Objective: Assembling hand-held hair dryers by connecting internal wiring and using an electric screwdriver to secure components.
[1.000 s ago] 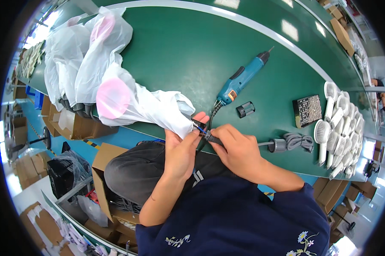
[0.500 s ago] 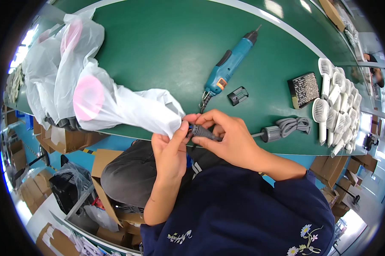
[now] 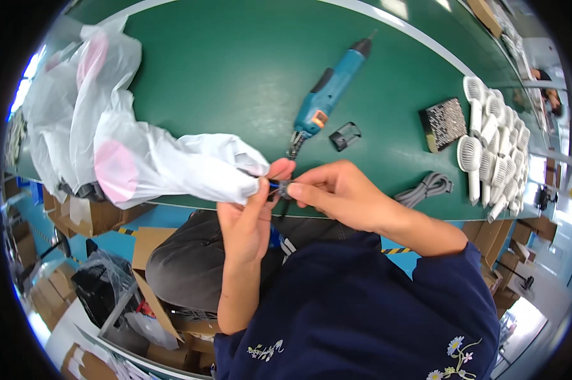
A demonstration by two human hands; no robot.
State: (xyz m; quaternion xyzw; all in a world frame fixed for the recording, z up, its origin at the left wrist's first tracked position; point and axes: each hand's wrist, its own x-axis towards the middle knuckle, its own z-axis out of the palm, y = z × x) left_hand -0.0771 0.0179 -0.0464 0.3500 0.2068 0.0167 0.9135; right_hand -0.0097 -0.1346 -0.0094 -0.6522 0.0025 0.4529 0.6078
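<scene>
My left hand [image 3: 247,221] is closed round the near end of a thing wrapped in a white plastic bag with pink round patches [image 3: 191,161]. Blue wire shows between its fingers at the bag's mouth. Touching that end, my right hand [image 3: 343,195] pinches a small dark grey piece of a power cord [image 3: 285,189] between thumb and fingers. A tied coil of grey cord [image 3: 425,189] lies past the right wrist. What the wrapped thing is stays hidden by the bag. Beyond the hands lies a teal electric screwdriver [image 3: 330,92], its bit pointing away.
A small dark clear-sided piece [image 3: 345,136] lies right of the screwdriver. Farther right are a block holding many screws [image 3: 443,124] and a pile of white hairbrush-like parts [image 3: 482,149]. The green table's [image 3: 222,69] near edge runs under my hands. Cardboard boxes [image 3: 96,215] stand below left.
My right fingers have moved from the ribbed grey cord sleeve to a smaller piece closer to my left fingers. The sleeve and grey cylinder are no longer in sight. The view has shifted slightly.
</scene>
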